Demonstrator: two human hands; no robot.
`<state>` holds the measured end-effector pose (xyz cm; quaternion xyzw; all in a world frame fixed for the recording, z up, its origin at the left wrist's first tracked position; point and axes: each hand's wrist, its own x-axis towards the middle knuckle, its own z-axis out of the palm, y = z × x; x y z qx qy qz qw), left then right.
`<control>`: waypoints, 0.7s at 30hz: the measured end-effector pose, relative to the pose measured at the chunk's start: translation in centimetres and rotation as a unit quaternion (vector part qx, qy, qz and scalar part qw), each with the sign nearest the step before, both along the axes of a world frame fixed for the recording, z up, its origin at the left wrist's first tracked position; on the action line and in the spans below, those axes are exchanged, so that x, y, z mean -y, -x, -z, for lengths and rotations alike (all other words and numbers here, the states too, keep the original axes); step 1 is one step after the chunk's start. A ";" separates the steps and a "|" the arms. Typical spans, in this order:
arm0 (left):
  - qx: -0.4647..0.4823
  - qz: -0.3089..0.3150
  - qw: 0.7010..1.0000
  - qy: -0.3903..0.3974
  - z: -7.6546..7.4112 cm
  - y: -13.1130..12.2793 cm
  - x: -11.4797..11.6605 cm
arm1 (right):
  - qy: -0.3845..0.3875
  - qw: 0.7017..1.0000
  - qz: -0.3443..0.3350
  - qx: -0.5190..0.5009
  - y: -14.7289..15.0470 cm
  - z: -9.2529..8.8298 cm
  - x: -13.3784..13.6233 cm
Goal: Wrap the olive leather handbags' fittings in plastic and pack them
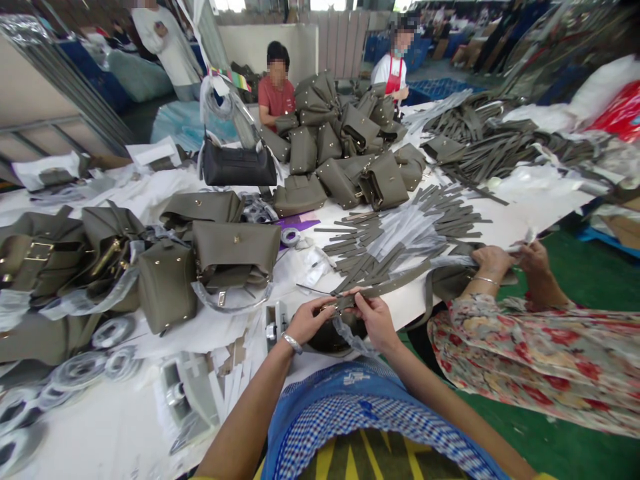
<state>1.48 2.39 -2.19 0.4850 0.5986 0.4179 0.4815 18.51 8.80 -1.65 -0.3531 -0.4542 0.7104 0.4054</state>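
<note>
My left hand (309, 320) and my right hand (376, 321) both pinch the near end of a long olive-grey leather strap (395, 283), which runs up and to the right over the white table edge (520, 230). A strip of clear plastic film (350, 337) hangs from the strap between my hands. Just beyond lies a spread of several loose olive straps (400, 233) in plastic sleeves. A silver bracelet is on my left wrist.
Olive handbags (235, 257) lie left of my hands and in a heap (345, 143) at the far side, with a black bag (239, 167). Tape rolls (113, 330) sit at the left. A person in a floral sleeve (530, 347) works at my right; others stand beyond the table.
</note>
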 end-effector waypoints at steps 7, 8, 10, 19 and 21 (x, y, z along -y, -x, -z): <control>-0.047 -0.014 0.999 -0.018 0.5 -0.2 -0.2 | -0.131 0.980 -0.058 0.139 -0.4 -1.6 0.3; -0.059 -0.021 0.998 -0.022 0.6 -0.4 -0.2 | -0.148 0.975 -0.066 0.155 -0.4 -1.7 0.4; -0.085 -0.031 0.995 -0.029 0.8 -0.7 -0.1 | -0.157 0.970 -0.070 0.174 -0.2 -1.7 0.5; -0.014 -0.060 0.997 -0.044 -0.4 -0.3 0.3 | 0.093 0.996 0.007 -0.008 1.1 -0.1 -0.8; -0.001 -0.058 0.997 -0.041 -0.7 -0.1 0.4 | 0.114 0.993 0.016 -0.029 1.0 0.1 -0.7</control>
